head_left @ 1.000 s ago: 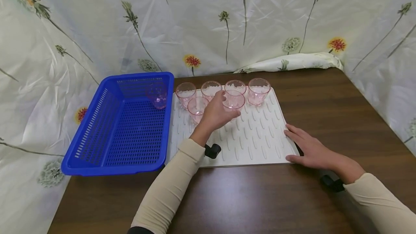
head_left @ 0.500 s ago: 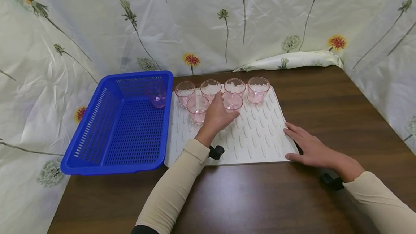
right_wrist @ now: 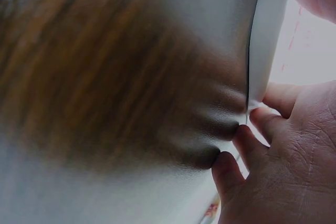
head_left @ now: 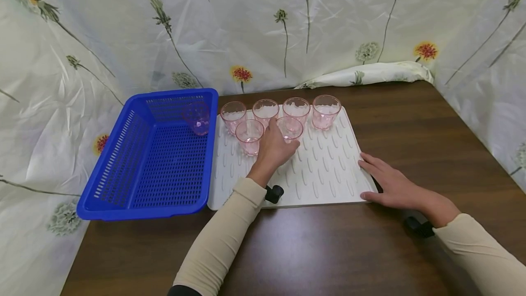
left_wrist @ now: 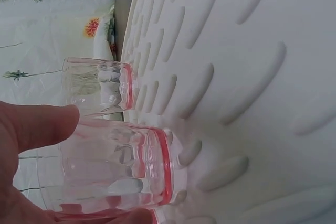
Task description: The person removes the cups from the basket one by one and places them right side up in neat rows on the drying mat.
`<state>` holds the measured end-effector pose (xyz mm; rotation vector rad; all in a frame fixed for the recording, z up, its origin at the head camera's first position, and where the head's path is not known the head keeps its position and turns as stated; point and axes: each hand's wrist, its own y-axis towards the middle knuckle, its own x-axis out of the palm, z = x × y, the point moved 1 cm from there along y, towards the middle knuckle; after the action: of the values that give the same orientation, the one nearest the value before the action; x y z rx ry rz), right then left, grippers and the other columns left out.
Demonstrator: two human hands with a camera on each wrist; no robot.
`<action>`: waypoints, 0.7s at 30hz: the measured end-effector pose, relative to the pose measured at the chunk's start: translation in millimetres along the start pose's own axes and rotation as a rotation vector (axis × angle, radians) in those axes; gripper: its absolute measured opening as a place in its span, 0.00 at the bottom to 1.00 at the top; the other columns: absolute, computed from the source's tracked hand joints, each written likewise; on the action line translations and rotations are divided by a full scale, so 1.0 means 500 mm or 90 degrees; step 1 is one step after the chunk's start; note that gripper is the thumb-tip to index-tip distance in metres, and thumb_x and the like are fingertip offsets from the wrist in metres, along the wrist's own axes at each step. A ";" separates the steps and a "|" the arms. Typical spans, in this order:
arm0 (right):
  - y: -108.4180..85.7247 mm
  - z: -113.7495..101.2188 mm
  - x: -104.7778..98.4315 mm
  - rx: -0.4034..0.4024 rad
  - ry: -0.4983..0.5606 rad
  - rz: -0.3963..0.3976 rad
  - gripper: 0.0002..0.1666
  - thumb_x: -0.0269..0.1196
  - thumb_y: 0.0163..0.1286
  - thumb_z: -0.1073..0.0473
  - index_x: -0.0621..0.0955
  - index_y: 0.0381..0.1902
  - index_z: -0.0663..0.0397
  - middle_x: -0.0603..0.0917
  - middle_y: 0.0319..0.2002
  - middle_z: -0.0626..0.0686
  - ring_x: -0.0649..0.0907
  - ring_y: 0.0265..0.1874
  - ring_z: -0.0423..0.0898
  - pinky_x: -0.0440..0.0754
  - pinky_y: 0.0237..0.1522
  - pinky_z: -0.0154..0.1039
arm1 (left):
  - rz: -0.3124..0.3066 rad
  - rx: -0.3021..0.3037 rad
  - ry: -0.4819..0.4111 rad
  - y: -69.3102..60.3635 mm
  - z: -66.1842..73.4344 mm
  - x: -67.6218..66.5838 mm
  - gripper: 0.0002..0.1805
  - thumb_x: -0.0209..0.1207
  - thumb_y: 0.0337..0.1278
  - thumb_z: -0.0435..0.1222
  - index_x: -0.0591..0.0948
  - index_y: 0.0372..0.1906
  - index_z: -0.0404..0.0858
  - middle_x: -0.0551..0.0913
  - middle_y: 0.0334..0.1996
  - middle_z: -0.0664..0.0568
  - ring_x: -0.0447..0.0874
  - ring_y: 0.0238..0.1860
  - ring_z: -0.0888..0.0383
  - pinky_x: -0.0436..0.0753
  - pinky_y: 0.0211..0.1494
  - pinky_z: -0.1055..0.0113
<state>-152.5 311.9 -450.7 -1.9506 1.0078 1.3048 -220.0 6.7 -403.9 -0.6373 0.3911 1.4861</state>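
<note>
My left hand [head_left: 276, 147] holds a pink-tinted clear glass [head_left: 290, 129] between thumb and fingers; in the left wrist view this glass [left_wrist: 110, 166] stands on or just over the ribbed white mat. Beside the hand on the left stands a second front glass [head_left: 249, 137]. Behind them is a back row of several like glasses [head_left: 326, 112] on the white draining mat [head_left: 320, 177]. My right hand [head_left: 392, 184] rests at the mat's right edge, its fingers extended; in the right wrist view the fingertips [right_wrist: 228, 169] touch the tabletop and the mat's rim.
A blue slotted plastic basket [head_left: 148, 163] stands on the left against the mat, with one pink glass [head_left: 197, 118] in its far right corner. The brown wooden table [head_left: 312, 245] lies beneath everything. A floral curtain [head_left: 255, 22] hangs behind and at the sides.
My left hand has shifted the held glass slightly left and nearer the neighbouring front glass. The right hand stays at the mat's edge. The head view has tilted a little.
</note>
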 end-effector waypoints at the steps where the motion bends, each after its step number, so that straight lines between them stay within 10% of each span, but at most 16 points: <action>1: 0.000 0.000 -0.001 0.001 0.001 -0.001 0.51 0.68 0.61 0.45 0.63 0.71 0.69 0.59 0.73 0.69 0.64 0.68 0.68 0.69 0.59 0.71 | -0.002 -0.004 -0.001 0.001 0.000 0.000 0.50 0.67 0.56 0.43 0.51 0.77 0.38 0.65 0.72 0.39 0.68 0.71 0.44 0.72 0.72 0.50; 21: 0.000 0.001 0.001 0.003 0.000 -0.003 0.51 0.68 0.61 0.44 0.63 0.72 0.67 0.59 0.74 0.68 0.64 0.69 0.67 0.70 0.59 0.71 | 0.003 -0.059 0.051 -0.007 0.013 -0.004 0.47 0.66 0.56 0.44 0.53 0.74 0.35 0.70 0.66 0.37 0.77 0.61 0.43 0.78 0.65 0.52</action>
<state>-152.5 312.1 -451.2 -1.9481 1.0043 1.2993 -217.6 9.2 -396.8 -0.7712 0.3870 1.4931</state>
